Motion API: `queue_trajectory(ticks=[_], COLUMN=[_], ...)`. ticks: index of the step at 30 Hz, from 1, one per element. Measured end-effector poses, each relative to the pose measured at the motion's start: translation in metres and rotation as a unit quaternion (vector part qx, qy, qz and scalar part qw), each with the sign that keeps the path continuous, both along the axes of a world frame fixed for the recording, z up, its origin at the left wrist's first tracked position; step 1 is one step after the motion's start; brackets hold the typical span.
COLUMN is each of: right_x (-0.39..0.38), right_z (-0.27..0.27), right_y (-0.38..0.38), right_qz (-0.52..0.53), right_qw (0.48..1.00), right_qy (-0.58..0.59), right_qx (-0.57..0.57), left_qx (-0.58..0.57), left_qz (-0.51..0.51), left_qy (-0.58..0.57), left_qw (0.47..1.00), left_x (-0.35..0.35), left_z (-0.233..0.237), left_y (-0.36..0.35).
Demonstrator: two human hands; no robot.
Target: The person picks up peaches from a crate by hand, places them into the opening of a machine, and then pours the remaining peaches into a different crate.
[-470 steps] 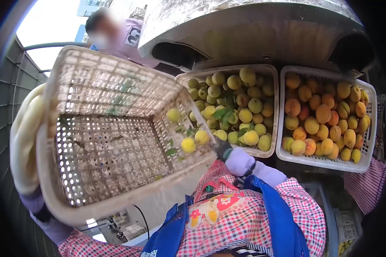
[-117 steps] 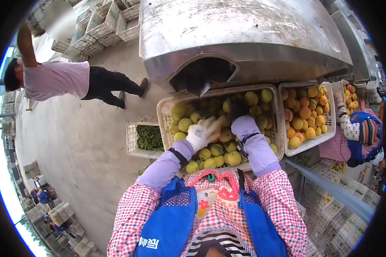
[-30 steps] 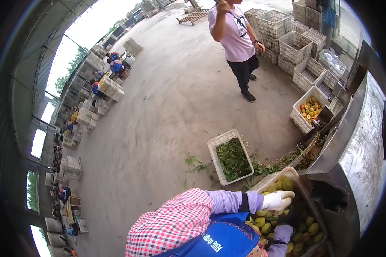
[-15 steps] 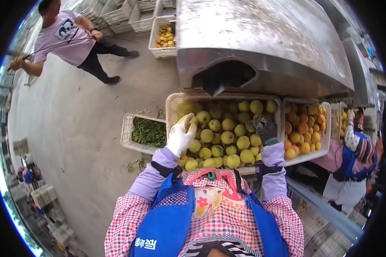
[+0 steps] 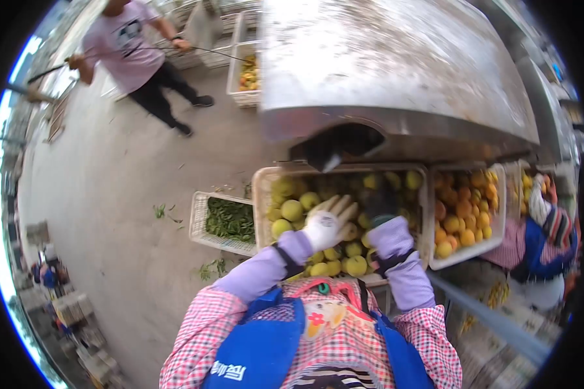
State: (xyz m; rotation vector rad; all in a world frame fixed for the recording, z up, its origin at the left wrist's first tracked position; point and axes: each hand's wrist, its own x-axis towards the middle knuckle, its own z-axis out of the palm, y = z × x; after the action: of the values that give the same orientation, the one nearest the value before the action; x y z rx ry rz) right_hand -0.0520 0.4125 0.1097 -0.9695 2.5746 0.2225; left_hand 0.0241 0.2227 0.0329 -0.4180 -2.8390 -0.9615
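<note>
Concrete yard floor, big grey metal machine hood up top w/ a dark chute mouth over the crates. Person in checked sleeves + blue apron stands at a white crate full of yellow-green peaches, set right under the chute. Left hand, white glove, lies palm-down on the fruit near the crate's middle. Its fingers are spread apart, not closed on anything visible. Right hand, dark glove, is on the peaches just beside the left, a bit further in. It's blurred, so can't tell if the grip is spread or closed. Second crate w/ orange peaches sits just beside the first, on its right. Smaller crate of green leaves is on the floor just left. Co-worker in a striped sleeve at far right edge. Another person in a pink shirt stands well apart, top left.
</note>
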Motion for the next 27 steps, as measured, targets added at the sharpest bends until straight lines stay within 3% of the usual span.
queue_trajectory(ticks=[2,4,7,11,13,14,15,17,18,19,20,21,22,24,25,27], right_x=[-0.030,-0.054,-0.066,-0.057,-0.054,-0.049,-0.043,-0.035,-0.028,-0.017,-0.009,-0.001,0.006,0.016,0.018,0.023], right_z=[-0.006,-0.039,-0.089,-0.026,-0.049,-0.046,-0.043,-0.024,-0.013,-0.006,-0.011,0.015,0.030,0.046,0.048,0.050], right_y=[0.022,0.034,0.065,0.048,0.073,0.055,0.037,0.020,0.014,0.012,0.010,-0.007,-0.020,-0.041,-0.048,-0.054], right_qz=[-0.013,-0.037,-0.047,0.014,-0.029,-0.114,-0.169,-0.207,-0.175,-0.152,-0.106,-0.036,-0.004,0.120,0.107,0.080], right_qw=[0.990,0.986,0.992,0.976,0.993,0.992,0.960,0.928,0.919,0.906,0.879,0.876,0.866,0.892,0.872,0.825], right_qy=[-0.005,-0.001,0.074,0.027,-0.023,-0.030,-0.042,-0.100,-0.088,-0.074,-0.058,-0.014,-0.030,0.018,-0.023,-0.100], right_qx=[0.141,0.164,0.093,0.215,0.114,-0.048,-0.221,-0.294,-0.343,-0.387,-0.462,-0.480,-0.500,-0.435,-0.477,-0.551], left_qx=[-0.082,-0.073,-0.087,-0.086,-0.101,-0.110,-0.032,0.129,0.282,0.432,0.580,0.711,0.748,0.788,0.725,0.730], left_qz=[-0.032,-0.087,-0.121,-0.108,-0.117,-0.121,-0.111,-0.096,-0.059,0.025,0.016,-0.035,-0.046,-0.038,-0.040,-0.019], left_qy=[-0.053,-0.152,-0.296,-0.342,-0.319,-0.309,-0.300,-0.281,-0.241,-0.284,-0.377,-0.376,-0.382,-0.445,-0.410,-0.430], left_qw=[0.995,0.982,0.943,0.930,0.935,0.937,0.947,0.946,0.927,0.856,0.722,0.593,0.540,0.424,0.552,0.532], left_x=[-0.014,-0.031,-0.052,-0.058,-0.055,-0.052,-0.049,-0.033,-0.021,-0.009,-0.002,0.006,0.009,0.011,0.017,0.029], left_z=[-0.044,-0.027,0.014,0.009,0.014,0.016,0.017,0.017,0.019,0.025,0.051,0.036,0.053,0.096,0.101,0.102], left_y=[0.016,0.009,-0.010,0.004,0.012,0.015,0.009,-0.011,-0.020,-0.020,-0.037,-0.049,-0.053,-0.063,-0.061,-0.063])
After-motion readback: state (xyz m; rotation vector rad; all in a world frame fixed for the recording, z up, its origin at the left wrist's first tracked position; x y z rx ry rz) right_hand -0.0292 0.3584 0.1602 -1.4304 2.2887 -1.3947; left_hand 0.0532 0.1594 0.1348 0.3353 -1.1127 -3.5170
